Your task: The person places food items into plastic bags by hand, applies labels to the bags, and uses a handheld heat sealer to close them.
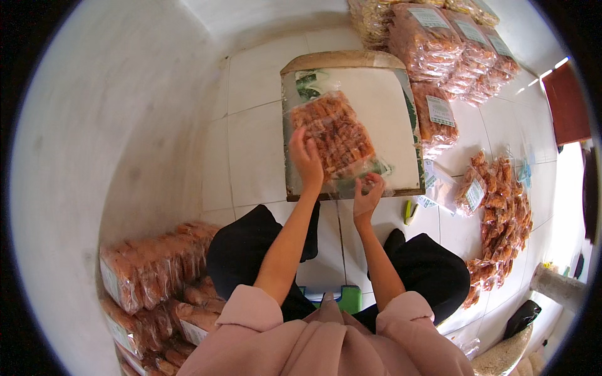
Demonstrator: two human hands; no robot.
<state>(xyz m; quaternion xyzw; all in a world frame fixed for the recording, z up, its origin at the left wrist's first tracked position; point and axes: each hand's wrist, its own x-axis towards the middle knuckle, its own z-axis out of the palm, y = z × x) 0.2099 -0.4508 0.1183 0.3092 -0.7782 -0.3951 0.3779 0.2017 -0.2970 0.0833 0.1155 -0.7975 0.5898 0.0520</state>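
A clear plastic pack of orange-brown snack pieces [333, 134] lies tilted on a low table with a worn white top [392, 122]. Against the pack's left edge rests my left hand [306, 157], fingers slightly apart and not closed around it. My right hand [368, 195] is at the table's near edge, beside the loose plastic end of the pack. Its thumb and fingers are curled, and whether they pinch the film cannot be made out.
Labelled snack packs [425, 42] are stacked beyond the table at the right. More packs [155, 263] are piled at the lower left by the wall. A yellow-green stapler [410, 212], loose plastic bags [439, 185] and small snack packs [503, 211] lie on the tiled floor.
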